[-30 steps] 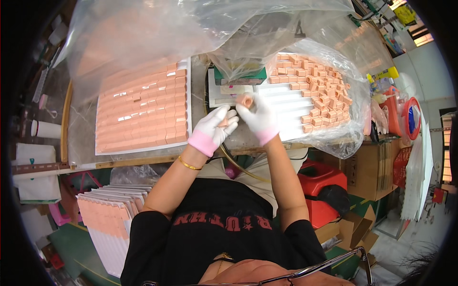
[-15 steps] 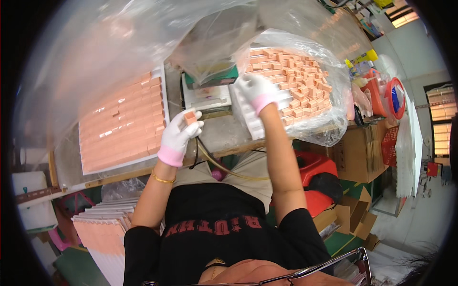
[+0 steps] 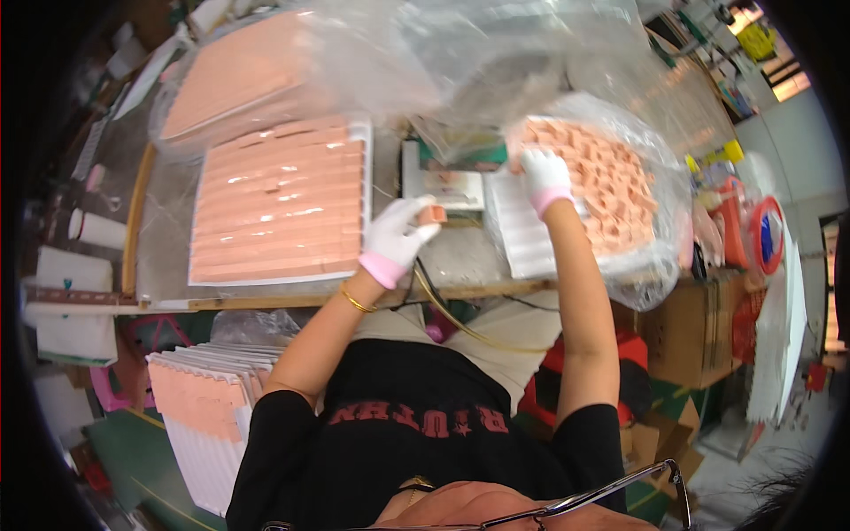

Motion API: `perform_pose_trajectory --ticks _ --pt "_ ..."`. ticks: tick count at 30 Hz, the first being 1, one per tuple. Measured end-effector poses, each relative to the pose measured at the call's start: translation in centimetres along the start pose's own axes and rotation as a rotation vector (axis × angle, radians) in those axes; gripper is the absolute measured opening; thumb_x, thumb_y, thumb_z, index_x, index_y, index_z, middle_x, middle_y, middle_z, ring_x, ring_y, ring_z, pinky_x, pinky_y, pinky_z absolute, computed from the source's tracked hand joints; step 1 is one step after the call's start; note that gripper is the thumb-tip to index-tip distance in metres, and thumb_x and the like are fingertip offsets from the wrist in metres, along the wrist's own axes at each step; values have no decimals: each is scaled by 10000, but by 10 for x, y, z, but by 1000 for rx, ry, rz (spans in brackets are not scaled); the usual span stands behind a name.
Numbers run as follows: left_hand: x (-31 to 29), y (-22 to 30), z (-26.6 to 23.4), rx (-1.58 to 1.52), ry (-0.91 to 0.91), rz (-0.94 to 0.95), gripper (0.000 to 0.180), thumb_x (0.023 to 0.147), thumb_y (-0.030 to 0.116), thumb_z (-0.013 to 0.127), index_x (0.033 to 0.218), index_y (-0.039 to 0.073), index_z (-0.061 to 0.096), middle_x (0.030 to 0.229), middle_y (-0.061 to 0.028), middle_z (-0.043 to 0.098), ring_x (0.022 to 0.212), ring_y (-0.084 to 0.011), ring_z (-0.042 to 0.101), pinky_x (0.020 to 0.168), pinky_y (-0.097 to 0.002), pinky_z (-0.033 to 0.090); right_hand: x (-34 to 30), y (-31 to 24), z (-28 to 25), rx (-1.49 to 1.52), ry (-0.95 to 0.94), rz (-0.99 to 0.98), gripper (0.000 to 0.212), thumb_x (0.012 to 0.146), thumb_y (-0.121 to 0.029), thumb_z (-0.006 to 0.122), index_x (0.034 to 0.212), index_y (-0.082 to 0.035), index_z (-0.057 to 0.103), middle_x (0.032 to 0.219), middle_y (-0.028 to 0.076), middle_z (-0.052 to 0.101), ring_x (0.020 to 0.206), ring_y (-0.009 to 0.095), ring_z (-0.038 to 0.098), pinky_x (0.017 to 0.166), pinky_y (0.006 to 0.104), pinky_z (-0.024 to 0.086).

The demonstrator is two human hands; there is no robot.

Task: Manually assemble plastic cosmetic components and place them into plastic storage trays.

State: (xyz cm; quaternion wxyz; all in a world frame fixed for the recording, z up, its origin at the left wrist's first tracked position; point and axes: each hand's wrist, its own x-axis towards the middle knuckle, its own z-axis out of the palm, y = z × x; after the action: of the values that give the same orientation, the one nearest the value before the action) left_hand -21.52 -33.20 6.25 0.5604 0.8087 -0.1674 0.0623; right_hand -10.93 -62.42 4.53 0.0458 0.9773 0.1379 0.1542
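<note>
My left hand [image 3: 396, 234], in a white glove with a pink cuff, pinches a small peach-coloured open box [image 3: 432, 214] between thumb and fingers. It hovers just in front of a small white-and-green device [image 3: 456, 190] on the table. My right hand [image 3: 544, 175], gloved alike, is at the left edge of a heap of similar small boxes [image 3: 611, 190]. Its fingers are curled down, hiding anything in them. The heap lies on a white ridged tray [image 3: 524, 226], whose near left part shows bare ridges.
Left on the table [image 3: 164, 239] lies a sheet of peach pieces in tight rows [image 3: 274, 212]. A film-covered stack [image 3: 235, 75] is behind it. Clear plastic film [image 3: 522, 35] hangs across the back. Ridged trays [image 3: 199, 425] stand below left; a cardboard box [image 3: 686, 332] is at right.
The view has shifted, showing more of the table's left and the film-covered stack. My right hand has moved rightward to the heap's edge, fingers now curled. My left hand still holds its box.
</note>
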Motion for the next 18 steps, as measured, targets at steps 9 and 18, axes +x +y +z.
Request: perform_pose_trajectory --ticks 9,18 --pt "21 5 -14 144 -147 -48 370 768 204 683 1112 89 616 840 -81 575 704 -178 555 674 -277 463 -43 -70 -91 1035 120 -51 265 778 -62 608 1043 -43 610 921 139 625 854 336 583 779 393 475" --pt "32 24 -2 287 -340 170 383 769 248 646 1121 104 599 893 -148 611 854 -331 578 763 -394 468 -50 -108 -119 894 33 -243 391 780 -130 672 1147 -69 552 951 144 574 838 333 574 790 383 471"
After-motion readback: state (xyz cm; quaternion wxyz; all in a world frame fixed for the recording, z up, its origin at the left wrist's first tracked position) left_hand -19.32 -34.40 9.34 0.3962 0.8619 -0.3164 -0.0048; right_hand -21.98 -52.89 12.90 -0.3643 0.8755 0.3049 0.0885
